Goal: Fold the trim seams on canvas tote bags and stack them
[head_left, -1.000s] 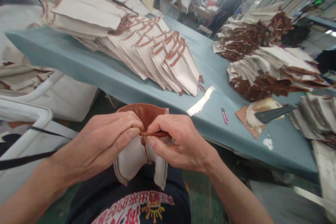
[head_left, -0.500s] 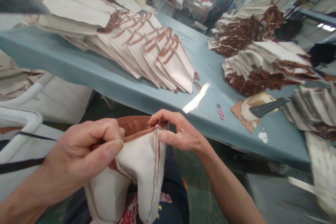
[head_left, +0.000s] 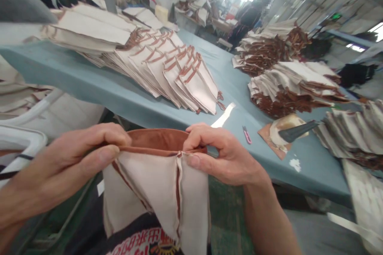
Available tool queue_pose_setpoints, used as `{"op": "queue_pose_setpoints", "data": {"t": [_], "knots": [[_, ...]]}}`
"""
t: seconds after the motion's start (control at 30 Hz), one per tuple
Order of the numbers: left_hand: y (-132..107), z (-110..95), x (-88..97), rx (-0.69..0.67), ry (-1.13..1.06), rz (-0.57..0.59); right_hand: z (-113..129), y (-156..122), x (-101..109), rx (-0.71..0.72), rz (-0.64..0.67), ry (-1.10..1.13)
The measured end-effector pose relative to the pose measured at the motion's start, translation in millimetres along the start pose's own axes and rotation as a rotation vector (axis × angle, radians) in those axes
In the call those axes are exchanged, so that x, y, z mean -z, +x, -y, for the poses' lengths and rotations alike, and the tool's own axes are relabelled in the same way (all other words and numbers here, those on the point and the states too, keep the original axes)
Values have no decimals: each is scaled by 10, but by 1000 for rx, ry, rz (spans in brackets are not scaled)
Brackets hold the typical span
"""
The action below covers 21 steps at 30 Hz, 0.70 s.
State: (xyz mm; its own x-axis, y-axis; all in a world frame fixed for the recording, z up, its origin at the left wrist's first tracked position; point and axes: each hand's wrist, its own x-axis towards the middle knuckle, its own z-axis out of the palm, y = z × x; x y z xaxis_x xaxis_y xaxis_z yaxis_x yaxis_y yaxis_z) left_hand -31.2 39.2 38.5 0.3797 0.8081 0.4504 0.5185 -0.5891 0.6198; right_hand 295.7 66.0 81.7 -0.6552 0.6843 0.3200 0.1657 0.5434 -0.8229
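Between my two hands hangs a cream sewn fabric piece [head_left: 149,179] with a brown lining [head_left: 158,139] showing at its open top edge. My left hand [head_left: 95,151] pinches the brown-edged rim at its left side, thumb in front. At the right, my right hand [head_left: 215,151] grips the same rim, its thumb just beside a vertical seam [head_left: 178,191]. The piece hangs down in front of my dark printed clothing [head_left: 134,235]. Parts of the rim under my fingers are hidden.
A blue-covered table [head_left: 119,103] runs across, bearing a stack of cream pieces with brown edges [head_left: 191,83]. To the right are more stacks [head_left: 290,87], small pink thread snips [head_left: 247,134], and a glue container with a dark-handled tool [head_left: 284,131]. A person [head_left: 249,16] is in the background.
My hands have moved apart, and the fabric piece's rim is now stretched wide and nearly level. The view has tilted up slightly.
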Motion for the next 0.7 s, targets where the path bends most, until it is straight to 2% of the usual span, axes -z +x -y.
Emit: {"op": "queue_pose_setpoints", "data": {"t": [0.13, 0.33, 0.5, 0.7], "knots": [[197, -104, -95, -100, -171, 120, 125, 131, -33, 63, 80, -61], [334, -258, -294, -190, -261, 147, 44, 139, -155, 39, 105, -46], [337, -313, -353, -152, -295, 193, -72, 60, -220, -43, 76, -70], [292, -232, -390, 6, -380, 277, -186, 55, -315, -69, 85, -68]]}}
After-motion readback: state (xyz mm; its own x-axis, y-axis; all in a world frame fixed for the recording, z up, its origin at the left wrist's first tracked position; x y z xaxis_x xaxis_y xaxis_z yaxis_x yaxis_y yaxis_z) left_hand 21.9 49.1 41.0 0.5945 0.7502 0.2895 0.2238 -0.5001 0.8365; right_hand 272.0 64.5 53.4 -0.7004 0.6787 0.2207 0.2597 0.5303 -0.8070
